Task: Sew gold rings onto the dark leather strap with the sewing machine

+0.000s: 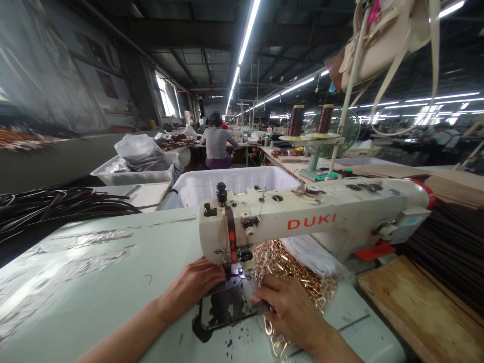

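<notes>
A white sewing machine (264, 214) marked DUKI stands across the table in front of me. Its needle area sits over a dark, worn metal bed plate (227, 307). My left hand (198, 280) lies at the left of the presser foot, fingers pressed together with the tips at a small dark piece that I cannot identify. To the right of the plate, my right hand (285, 305) is closed in a pinch; what lies between its fingers is mostly hidden. Beside and behind that hand is a clear bag of gold metal clasps (302, 275).
Dark straps (56, 209) are piled at the left, more (442, 247) at the right. A white bin (234, 181) stands behind the machine, near thread spools (297, 122) and a fan (336, 133). A wooden board (427, 307) lies right. A person (217, 143) sits farther back.
</notes>
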Demonstrator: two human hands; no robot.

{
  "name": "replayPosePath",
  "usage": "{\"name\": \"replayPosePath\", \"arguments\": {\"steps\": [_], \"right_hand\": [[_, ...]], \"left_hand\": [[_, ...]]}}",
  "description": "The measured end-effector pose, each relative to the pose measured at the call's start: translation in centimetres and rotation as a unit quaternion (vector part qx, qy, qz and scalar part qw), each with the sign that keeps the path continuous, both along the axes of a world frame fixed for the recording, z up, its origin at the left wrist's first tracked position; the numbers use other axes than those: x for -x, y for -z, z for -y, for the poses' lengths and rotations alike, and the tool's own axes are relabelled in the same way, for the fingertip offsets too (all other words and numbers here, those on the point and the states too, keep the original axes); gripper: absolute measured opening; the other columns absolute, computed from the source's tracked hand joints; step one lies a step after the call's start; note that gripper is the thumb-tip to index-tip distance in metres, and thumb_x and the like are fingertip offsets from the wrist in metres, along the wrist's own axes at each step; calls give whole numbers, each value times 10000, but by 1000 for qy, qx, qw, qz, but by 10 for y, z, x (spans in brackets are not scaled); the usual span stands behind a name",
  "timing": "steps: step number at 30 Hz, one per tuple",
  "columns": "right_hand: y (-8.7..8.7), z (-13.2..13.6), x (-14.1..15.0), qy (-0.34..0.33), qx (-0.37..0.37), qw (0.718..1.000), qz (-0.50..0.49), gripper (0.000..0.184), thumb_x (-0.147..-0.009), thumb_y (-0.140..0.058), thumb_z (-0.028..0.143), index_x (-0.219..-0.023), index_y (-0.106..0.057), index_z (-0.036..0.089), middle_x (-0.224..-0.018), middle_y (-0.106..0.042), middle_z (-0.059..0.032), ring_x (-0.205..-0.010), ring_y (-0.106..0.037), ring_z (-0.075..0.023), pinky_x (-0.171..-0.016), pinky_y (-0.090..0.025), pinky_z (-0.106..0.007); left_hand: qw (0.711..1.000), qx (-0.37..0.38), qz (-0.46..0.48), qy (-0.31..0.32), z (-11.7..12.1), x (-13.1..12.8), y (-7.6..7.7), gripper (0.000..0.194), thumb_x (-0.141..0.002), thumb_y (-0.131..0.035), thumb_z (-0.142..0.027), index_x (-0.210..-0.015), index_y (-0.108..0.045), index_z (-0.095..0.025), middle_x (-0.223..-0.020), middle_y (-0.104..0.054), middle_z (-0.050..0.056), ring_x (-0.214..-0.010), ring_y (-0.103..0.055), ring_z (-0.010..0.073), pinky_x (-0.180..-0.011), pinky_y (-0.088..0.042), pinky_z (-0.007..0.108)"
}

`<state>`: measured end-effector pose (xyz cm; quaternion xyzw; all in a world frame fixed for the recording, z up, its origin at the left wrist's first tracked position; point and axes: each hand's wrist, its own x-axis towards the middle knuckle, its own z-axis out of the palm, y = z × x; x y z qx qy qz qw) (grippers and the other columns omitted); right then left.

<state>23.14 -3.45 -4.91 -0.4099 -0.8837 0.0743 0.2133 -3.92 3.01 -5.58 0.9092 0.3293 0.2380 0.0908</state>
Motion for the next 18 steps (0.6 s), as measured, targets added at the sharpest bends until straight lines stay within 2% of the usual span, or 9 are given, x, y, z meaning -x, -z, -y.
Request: {"name": "replayPosePath", "arguments": {"steps": [2,4,7,11,18], "right_hand": [[0,0,0,-4,5,1000,-1,252,-786,-624,60,-954,-617,248,-877,-615,30,-821,-581,-153,-644,-346,-271],[-1,0,0,-5,8,1000,0,223,-804,-618,77,-949,-618,247,-876,-612,30,-817,-580,-152,-644,-345,-274],[-1,1,0,-1,8,1000,-2,146,-858,-593,123,-938,-625,241,-870,-608,25,-801,-580,-151,-643,-345,-279],[-1,1,1,0,9,1000,-3,147,-863,-594,130,-950,-632,242,-874,-614,25,-795,-583,-153,-637,-341,-281],[-1,1,0,3,19,1000,-1,245,-803,-603,52,-950,-634,244,-895,-629,27,-810,-590,-155,-646,-350,-269]], "left_hand": [[1000,9,-11,-24,-4,1,-1,297,-960,-475,-364,-986,-711,-184,-980,-718,64,-913,-669,203,-849,-545,322],[999,24,-34,-30,-10,2,-6,297,-940,-505,-397,-948,-717,-189,-952,-722,48,-886,-676,212,-813,-550,304],[997,40,-68,6,-22,3,-13,274,-912,-554,-411,-1025,-691,-202,-1027,-713,31,-917,-671,207,-819,-540,270],[994,31,-93,45,-32,5,-16,285,-903,-575,-394,-1108,-664,-218,-1110,-691,48,-1000,-640,232,-891,-514,319],[996,-10,-82,41,-26,5,-15,285,-936,-510,-407,-1072,-681,-224,-1126,-684,55,-995,-635,256,-861,-525,375]]}}
